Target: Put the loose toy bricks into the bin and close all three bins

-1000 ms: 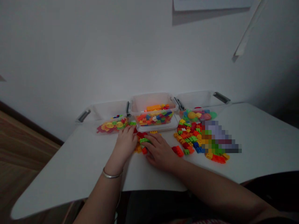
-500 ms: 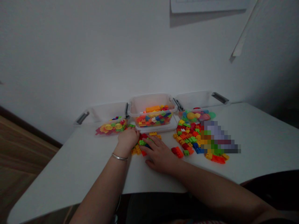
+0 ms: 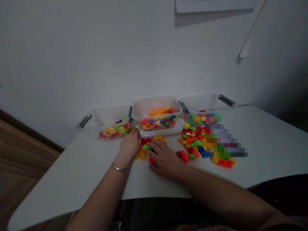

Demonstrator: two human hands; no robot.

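A small heap of red, green, yellow and orange toy bricks (image 3: 146, 147) lies on the white table (image 3: 72, 173) in front of a clear bin (image 3: 157, 117). My left hand (image 3: 130, 146), with a silver bangle on the wrist, rests at the heap's left side, fingers curled onto the bricks. My right hand (image 3: 165, 158) lies flat at the heap's right side, fingers stretched out and touching the green and red bricks. What sits under either palm is hidden.
The clear bin holds mixed bricks. Clear lids or trays stand at its left (image 3: 113, 128) and right (image 3: 204, 117) with coloured round pieces. A wide spread of loose bricks (image 3: 196, 142) covers the table to the right. A white wall rises right behind.
My left hand reached forward toward the bin, then drew back a little onto the heap. My right hand stayed nearly still on the bricks.
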